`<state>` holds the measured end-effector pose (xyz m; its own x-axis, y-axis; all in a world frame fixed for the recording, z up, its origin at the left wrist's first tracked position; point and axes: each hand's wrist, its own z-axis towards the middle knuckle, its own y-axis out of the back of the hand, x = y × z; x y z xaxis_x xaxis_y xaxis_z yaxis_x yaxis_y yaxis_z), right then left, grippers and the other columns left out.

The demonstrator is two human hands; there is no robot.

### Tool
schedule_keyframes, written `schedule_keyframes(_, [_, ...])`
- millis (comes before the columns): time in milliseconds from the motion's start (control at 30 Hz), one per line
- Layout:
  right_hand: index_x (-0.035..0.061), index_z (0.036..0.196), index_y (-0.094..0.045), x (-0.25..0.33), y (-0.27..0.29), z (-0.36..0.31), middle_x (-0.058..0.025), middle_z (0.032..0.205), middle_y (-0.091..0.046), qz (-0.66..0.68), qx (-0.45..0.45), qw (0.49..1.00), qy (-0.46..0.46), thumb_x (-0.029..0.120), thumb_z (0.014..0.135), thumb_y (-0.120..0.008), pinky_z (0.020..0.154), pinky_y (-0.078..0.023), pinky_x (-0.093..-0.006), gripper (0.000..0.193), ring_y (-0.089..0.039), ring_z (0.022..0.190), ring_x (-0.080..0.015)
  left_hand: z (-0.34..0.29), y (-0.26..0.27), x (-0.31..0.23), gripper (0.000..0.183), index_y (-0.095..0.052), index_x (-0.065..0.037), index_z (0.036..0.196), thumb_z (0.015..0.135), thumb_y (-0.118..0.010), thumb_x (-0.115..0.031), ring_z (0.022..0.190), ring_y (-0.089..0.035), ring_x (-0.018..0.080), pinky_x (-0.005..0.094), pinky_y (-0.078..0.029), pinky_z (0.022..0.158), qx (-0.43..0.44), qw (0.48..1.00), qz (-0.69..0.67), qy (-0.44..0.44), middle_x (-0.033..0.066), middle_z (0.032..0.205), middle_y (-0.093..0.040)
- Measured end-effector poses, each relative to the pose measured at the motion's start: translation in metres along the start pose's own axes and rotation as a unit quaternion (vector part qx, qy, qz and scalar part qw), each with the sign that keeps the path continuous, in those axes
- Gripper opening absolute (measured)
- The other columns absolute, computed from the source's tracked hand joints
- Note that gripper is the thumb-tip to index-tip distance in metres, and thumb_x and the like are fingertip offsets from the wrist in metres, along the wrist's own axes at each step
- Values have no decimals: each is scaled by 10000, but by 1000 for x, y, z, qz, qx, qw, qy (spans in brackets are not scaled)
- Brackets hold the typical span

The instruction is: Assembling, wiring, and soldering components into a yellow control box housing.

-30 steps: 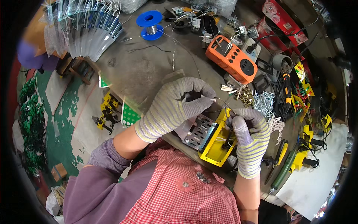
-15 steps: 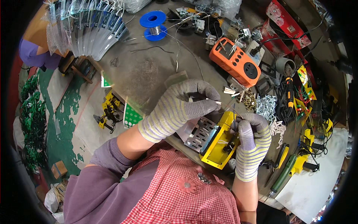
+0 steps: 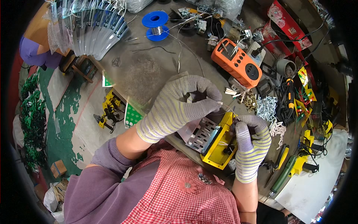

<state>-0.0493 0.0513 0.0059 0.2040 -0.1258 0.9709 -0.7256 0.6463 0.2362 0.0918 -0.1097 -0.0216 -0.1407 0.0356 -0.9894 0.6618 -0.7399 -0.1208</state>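
L hand (image 3: 175, 106), R hand (image 3: 253, 145) pinching wire (image 3: 228, 108), gap btwn, yellow housing (image 3: 217, 154) nr bench edge (image 3: 182, 147)

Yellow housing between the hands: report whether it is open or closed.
Open: the yellow housing has its upward side uncovered, its hollow inside showing white wire and a dark part.

Bench (image 3: 140, 74) open left of orange meter (image 3: 233, 59); blue spool (image 3: 156, 30) (upright) obstructs far side.

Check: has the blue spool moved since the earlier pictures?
No; the blue spool keeps its place relative to the orange meter; the whole view shifted.
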Motion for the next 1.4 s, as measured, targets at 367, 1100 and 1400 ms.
schedule_keyframes(367, [59, 901, -705, 13, -4, 11, -97, 849, -674, -229, 46, 954, 188, 35, 792, -749, 658, -517, -307, 120, -656, 710, -225, 23, 21, -35, 114, -725, -47, 884, 781, -772, -57, 829, -675, 194, 306, -517, 756, 132, 961, 191, -153, 66, 872, -717])
schedule_keyframes(1100, [-24, 1038, -648, 13, 8, 8, -87, 909, -695, 102, 95, 987, -81, -2, 883, -694, 738, -556, -253, 163, -689, 817, -129, 39, 12, -7, 465, -670, -16, 956, 837, -734, -460, 820, -605, 306, 400, -481, 718, 316, 903, 266, -118, 139, 866, -590])
schedule_keyframes(1400, [11, 954, -672, 25, 1, 35, -203, 854, -660, -124, 202, 968, 80, 215, 926, -620, 738, -513, -458, 213, -627, 826, -420, 37, 6, -13, 175, -607, -3, 924, 924, -642, -174, 798, -582, 250, 338, -480, 741, 170, 963, 174, -113, 105, 862, -590])
